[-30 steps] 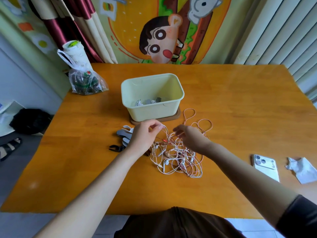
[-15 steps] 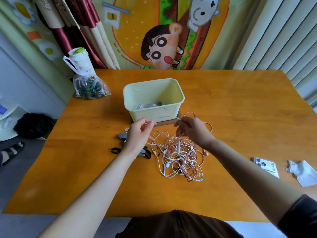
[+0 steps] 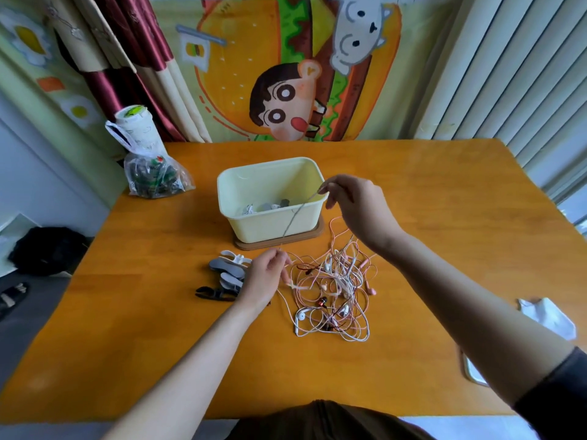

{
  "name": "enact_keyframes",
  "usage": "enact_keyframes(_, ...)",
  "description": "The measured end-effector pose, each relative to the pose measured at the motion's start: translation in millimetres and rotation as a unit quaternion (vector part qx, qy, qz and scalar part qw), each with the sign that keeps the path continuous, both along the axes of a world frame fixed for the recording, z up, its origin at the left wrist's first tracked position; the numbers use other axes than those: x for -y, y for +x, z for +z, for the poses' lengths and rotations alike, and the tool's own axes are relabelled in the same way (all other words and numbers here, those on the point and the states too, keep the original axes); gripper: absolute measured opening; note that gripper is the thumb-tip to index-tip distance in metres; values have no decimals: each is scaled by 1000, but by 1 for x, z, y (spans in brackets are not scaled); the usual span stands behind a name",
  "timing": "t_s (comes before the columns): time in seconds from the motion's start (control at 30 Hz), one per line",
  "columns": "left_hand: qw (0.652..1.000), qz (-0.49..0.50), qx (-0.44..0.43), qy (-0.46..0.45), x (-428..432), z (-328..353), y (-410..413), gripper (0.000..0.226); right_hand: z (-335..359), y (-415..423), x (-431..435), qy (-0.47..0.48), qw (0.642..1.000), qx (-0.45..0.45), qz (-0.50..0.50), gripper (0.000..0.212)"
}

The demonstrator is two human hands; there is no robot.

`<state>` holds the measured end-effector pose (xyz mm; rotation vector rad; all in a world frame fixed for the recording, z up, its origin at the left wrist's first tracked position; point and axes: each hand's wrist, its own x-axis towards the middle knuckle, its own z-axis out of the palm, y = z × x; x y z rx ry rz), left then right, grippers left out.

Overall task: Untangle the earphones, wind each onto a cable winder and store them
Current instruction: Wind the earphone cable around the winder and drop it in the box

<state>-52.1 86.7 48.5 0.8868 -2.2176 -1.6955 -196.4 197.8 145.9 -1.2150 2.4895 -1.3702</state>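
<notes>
Right grip (image 3: 352, 201) pinches a cord (image 3: 297, 217), seemingly taut, slanting down-left toward left hand (image 3: 266, 276).

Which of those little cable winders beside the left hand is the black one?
The black cable winder is the one nearest the person, at the front of the cluster; the other winders behind it are grey or white.

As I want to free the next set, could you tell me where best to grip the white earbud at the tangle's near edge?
Probably pinch the white earbud by its stem, from the near left: it lies at the tangle's edge, few strands crossing it.
</notes>
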Motion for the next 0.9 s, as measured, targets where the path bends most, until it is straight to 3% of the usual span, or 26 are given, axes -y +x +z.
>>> enact_keyframes(0.07, 998, 46, -45, 14, 3, 10, 0, 25, -8, -3, -5, 28, 999, -7, -17, 24)
enact_keyframes(0.17, 988, 111, -112, -9, 11, 31, -1, 23, -32, -11, -14, 144, 989, -5, -28, 25)
enact_keyframes(0.27, 981, 90, -151, -78, 16, 51, -2, 20, -52, -12, -24, 220, 974, 43, -31, 24)
enact_keyframes(0.37, 982, 42, -112, -147, 19, 54, -2, 22, -54, -5, -25, 221, 973, 57, -22, 24)
enact_keyframes(0.5, 992, -5, -54, -117, 11, 42, 3, 22, -44, 11, -14, 194, 981, 26, -11, 22)
enact_keyframes(0.63, 992, -54, -27, -113, 0, 37, 0, 18, -36, 41, -6, 194, 980, -23, 30, 65)
enact_keyframes(0.7, 985, -87, 1, -148, 1, 33, -3, 18, -32, 55, -3, 167, 984, -36, 58, 69)
enact_keyframes(0.8, 979, -98, 15, -179, 3, 31, -4, 18, -41, 60, 3, 205, 973, -22, 102, 50)
enact_keyframes(0.9, 985, -111, -16, -133, 5, 31, -2, 17, -50, 53, -1, 233, 965, 31, 113, 22)
